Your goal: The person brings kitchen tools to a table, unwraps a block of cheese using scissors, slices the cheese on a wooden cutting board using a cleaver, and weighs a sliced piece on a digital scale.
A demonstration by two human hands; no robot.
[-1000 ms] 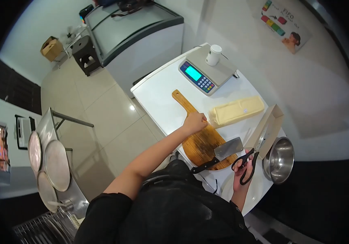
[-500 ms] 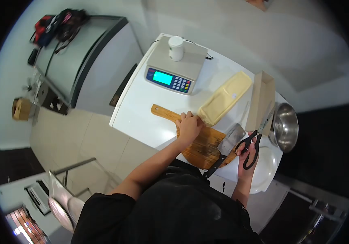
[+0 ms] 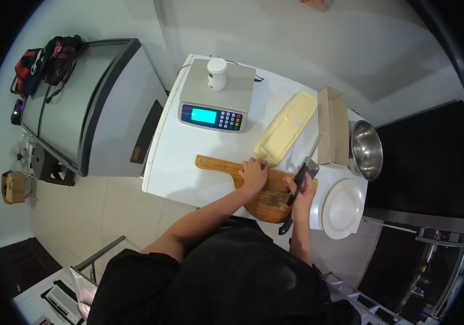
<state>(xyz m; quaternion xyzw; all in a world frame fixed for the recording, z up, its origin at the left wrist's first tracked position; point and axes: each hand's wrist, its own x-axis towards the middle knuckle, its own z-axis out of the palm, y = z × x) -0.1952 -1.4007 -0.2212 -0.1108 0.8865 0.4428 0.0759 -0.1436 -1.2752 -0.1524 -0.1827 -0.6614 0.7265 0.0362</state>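
Observation:
My left hand [image 3: 254, 175] is closed at the near end of a wrapped yellow block [image 3: 287, 130], over the wooden board [image 3: 267, 203]. Its fingertips seem to pinch the wrapper, though they are small in view. In my right hand [image 3: 302, 196] are black-handled scissors [image 3: 298, 179], their blades pointing up and away, over the board's right side. Beneath that hand lies a cleaver, its blade [image 3: 312, 169] partly covered and its black handle [image 3: 285, 225] at the board's near edge.
A digital scale [image 3: 210, 119] bearing a white cup [image 3: 217, 75] stands at the back left of the white table [image 3: 175, 179]. To the right are a long open carton [image 3: 334, 127], a steel bowl [image 3: 366, 151] and white plates [image 3: 343, 208]. A glass-topped chest [image 3: 113, 97] stands left.
My right hand has moved left with the scissors, from beside the board to over it and the cleaver. My left hand stays by the block's end. The view has shifted.

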